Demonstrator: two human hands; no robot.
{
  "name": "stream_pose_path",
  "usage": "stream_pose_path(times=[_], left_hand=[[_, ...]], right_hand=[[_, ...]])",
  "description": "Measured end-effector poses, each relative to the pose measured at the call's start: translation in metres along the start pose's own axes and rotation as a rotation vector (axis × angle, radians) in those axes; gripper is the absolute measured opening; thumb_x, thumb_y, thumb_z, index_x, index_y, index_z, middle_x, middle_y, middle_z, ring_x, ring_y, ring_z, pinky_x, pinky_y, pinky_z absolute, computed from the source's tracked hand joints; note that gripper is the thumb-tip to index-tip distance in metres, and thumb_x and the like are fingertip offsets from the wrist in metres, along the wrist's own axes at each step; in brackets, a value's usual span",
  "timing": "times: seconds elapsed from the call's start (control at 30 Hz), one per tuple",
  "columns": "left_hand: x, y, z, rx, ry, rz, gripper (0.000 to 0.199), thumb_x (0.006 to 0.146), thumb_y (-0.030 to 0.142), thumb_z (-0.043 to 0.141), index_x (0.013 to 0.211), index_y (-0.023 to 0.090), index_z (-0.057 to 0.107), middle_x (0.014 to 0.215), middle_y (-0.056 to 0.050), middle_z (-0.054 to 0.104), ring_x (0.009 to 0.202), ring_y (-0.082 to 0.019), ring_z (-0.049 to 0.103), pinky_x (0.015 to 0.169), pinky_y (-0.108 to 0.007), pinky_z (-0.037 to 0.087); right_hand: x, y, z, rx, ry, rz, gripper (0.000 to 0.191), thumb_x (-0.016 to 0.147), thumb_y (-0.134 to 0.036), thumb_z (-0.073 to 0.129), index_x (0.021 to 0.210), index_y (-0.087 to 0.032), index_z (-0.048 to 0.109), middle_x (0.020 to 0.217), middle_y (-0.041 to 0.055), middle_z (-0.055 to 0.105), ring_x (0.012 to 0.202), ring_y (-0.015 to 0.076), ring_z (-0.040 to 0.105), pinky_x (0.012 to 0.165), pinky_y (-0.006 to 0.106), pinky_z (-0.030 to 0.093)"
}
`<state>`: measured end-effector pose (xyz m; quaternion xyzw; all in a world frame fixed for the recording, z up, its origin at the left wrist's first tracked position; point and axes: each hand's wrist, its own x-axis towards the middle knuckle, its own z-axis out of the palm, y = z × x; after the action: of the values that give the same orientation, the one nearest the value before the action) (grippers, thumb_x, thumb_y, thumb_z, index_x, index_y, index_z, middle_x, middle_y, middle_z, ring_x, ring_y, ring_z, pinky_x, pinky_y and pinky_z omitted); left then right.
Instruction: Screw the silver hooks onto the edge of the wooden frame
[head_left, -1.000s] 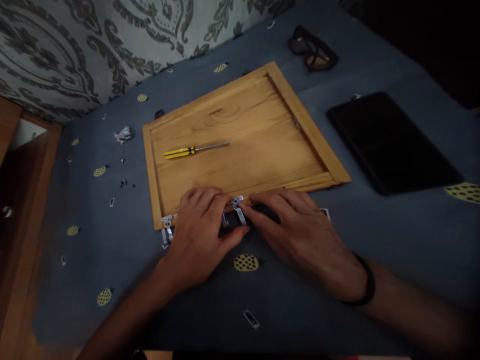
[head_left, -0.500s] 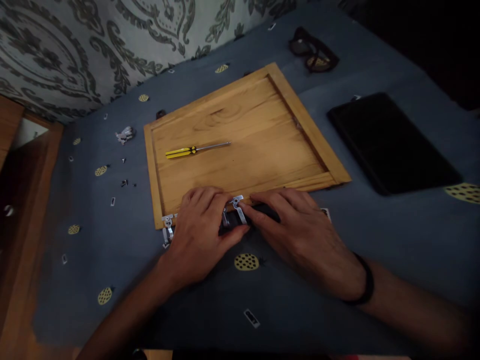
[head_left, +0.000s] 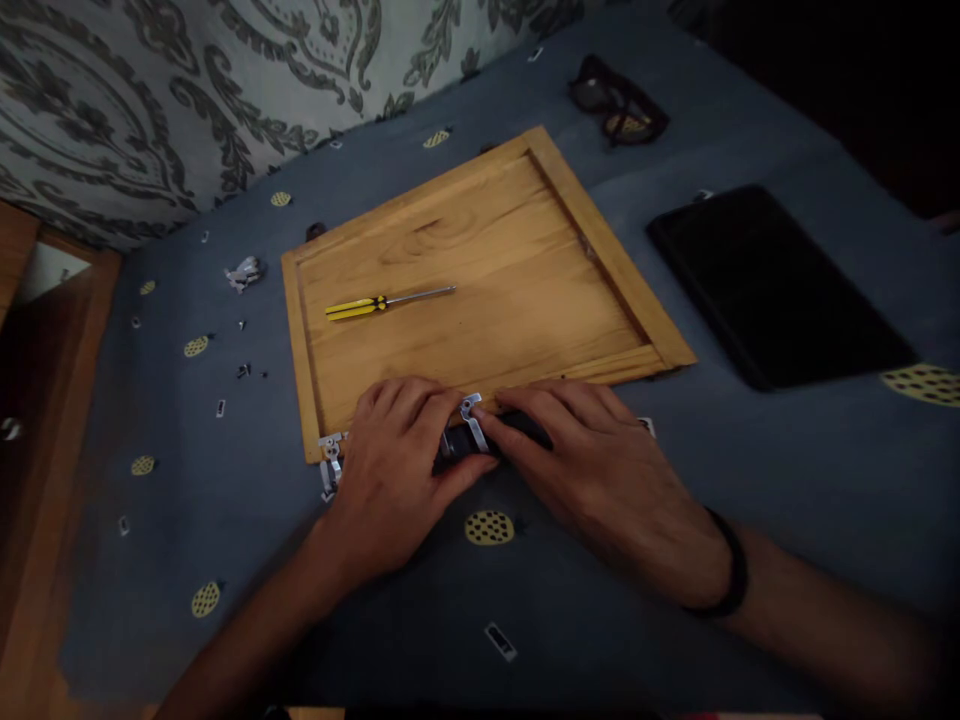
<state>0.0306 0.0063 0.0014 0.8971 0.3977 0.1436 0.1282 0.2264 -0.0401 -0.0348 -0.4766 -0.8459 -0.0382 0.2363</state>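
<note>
Positioning a metal bracket (head_left: 472, 425) at the near edge of a framed wooden panel (head_left: 487, 240) looks to be the step in hand; the left hand (head_left: 394, 470) is curled narrow, fingers over the frame and thumb on the near side; the right hand (head_left: 600, 470) arches beside it, one fingertip touching or just beside the bracket; a dark object (head_left: 526, 427) shows beneath them, though I cannot tell whether either hand truly grips it; the next move seems to call for steady pressure, keeping the bracket square to the edge; it is bright silver, a small flat plate with an arm reaching out past the wood; a second bracket (head_left: 330, 465) sits at the near left corner; the panel, honey-coloured and grained inside its raised frame, lies flat on blue cloth (head_left: 600, 640); a yellow-and-black screwdriver (head_left: 356, 308) rests on it, apart from both hands.
</note>
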Motion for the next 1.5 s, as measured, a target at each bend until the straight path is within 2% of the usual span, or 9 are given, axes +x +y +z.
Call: stream_pose_path(times=[0.23, 0.77, 0.97, 1.13, 1.5], left_hand=[[0.0006, 0.0010, 0.0020, -0.014, 0.023, -0.008, 0.032, 0.093, 0.046, 0.065, 0.113, 0.021, 0.061, 0.108, -0.007, 0.069, 0.102, -0.026, 0.063, 0.092, -0.047, 0.049], [0.0003, 0.0015, 0.0014, 0.001, 0.003, -0.008, 0.033, 0.091, 0.044, 0.070, 0.112, 0.020, 0.061, 0.111, -0.007, 0.069, 0.105, -0.026, 0.063, 0.096, -0.048, 0.046], [0.0000, 0.0009, 0.0012, 0.009, 0.009, 0.001, 0.034, 0.091, 0.044, 0.069, 0.112, 0.019, 0.060, 0.110, -0.007, 0.070, 0.103, -0.026, 0.063, 0.096, -0.048, 0.046], [-0.0005, 0.0011, 0.0013, 0.016, 0.015, 0.006, 0.034, 0.092, 0.044, 0.068, 0.113, 0.019, 0.060, 0.111, -0.008, 0.069, 0.104, -0.026, 0.063, 0.097, -0.048, 0.046], [-0.0003, 0.0007, 0.0020, 0.011, 0.026, -0.005, 0.032, 0.094, 0.045, 0.065, 0.115, 0.021, 0.060, 0.111, -0.006, 0.069, 0.104, -0.025, 0.063, 0.100, -0.051, 0.045]], right_hand=[[-0.0004, 0.0003, -0.0008, 0.014, -0.024, 0.000, 0.032, 0.100, -0.016, 0.046, 0.125, -0.013, 0.065, 0.106, 0.0122, 0.070, 0.095, 0.0271, 0.059, 0.080, 0.041, 0.047], [-0.0036, 0.0015, -0.0019, 0.108, 0.103, 0.046, 0.020, 0.098, -0.013, 0.054, 0.110, -0.014, 0.070, 0.105, 0.0095, 0.075, 0.095, 0.0222, 0.064, 0.082, 0.037, 0.054], [-0.0024, 0.0002, -0.0017, 0.102, 0.090, 0.050, 0.022, 0.100, -0.014, 0.050, 0.111, -0.011, 0.069, 0.103, 0.0095, 0.074, 0.097, 0.0224, 0.062, 0.087, 0.037, 0.051], [-0.0018, 0.0009, -0.0027, 0.079, 0.067, 0.033, 0.028, 0.103, -0.017, 0.042, 0.114, -0.016, 0.068, 0.105, 0.0082, 0.073, 0.099, 0.0219, 0.063, 0.088, 0.036, 0.050], [-0.0030, 0.0003, -0.0012, 0.074, 0.056, 0.035, 0.029, 0.103, -0.018, 0.042, 0.113, -0.014, 0.069, 0.104, 0.0090, 0.072, 0.099, 0.0221, 0.060, 0.089, 0.035, 0.045]])
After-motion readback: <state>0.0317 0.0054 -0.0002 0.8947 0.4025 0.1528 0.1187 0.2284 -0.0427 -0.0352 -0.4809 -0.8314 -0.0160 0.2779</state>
